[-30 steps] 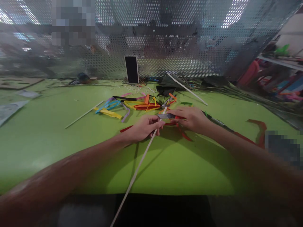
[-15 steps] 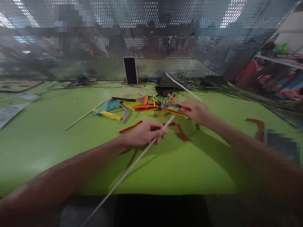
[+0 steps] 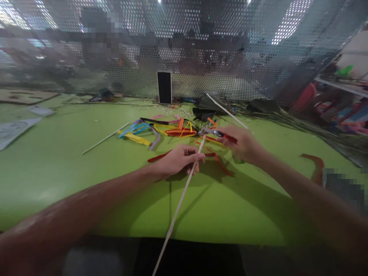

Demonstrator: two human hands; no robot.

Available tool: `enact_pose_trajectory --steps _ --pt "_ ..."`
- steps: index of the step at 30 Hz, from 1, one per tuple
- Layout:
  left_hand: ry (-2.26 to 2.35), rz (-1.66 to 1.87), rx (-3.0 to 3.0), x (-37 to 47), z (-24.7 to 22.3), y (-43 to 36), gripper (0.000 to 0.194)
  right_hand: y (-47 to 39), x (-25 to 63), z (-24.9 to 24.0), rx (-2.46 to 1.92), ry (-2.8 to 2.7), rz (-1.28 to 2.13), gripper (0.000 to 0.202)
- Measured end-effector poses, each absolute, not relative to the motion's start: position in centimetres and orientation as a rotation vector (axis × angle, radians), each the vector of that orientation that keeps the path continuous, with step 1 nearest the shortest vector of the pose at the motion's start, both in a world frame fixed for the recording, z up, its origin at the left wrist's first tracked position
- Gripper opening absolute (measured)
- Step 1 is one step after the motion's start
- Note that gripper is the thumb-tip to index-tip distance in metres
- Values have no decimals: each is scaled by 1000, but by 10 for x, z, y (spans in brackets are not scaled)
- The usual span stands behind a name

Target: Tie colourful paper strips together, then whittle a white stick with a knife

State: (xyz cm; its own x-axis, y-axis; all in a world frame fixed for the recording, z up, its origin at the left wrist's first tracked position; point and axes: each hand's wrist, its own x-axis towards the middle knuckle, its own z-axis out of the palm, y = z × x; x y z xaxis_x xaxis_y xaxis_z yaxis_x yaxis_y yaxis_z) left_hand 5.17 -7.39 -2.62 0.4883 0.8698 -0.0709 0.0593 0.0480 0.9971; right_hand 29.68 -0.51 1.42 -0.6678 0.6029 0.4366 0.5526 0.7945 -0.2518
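Note:
A long, thin pale stick [image 3: 184, 195] is pinched between the thumb and fingers of my left hand [image 3: 182, 159]. It slants from the table's front edge up to its far tip, just beyond that hand. Closed around red-handled pruning shears [image 3: 219, 133], my right hand [image 3: 240, 142] is to the right of the stick. The grey blades are at the stick's far tip; whether they touch it I cannot tell. Red strips [image 3: 221, 165] lie under and beside my left hand. Yellow strips [image 3: 138, 138], blue strips [image 3: 140, 128] and orange strips [image 3: 181, 132] are heaped behind.
On the green table [image 3: 86, 184] a dark phone [image 3: 165, 88] stands upright against the perforated metal screen [image 3: 184, 46]. Another thin stick [image 3: 105, 138] lies at left, and a pale one [image 3: 228, 111] at back right. Dark stems [image 3: 310, 126] line the right edge. Paper [image 3: 17, 130] lies far left.
The shears in my right hand have come left to the stick's tip. My left hand has turned the stick steeper, its near end swinging right. The view has shifted slightly.

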Motion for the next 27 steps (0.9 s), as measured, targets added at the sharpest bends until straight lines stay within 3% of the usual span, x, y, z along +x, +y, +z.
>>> enact_pose_trajectory --steps 27 --pt "1018 869 1508 58 -25 -78 33 -28 277 -6 -871 -2621 -53 47"
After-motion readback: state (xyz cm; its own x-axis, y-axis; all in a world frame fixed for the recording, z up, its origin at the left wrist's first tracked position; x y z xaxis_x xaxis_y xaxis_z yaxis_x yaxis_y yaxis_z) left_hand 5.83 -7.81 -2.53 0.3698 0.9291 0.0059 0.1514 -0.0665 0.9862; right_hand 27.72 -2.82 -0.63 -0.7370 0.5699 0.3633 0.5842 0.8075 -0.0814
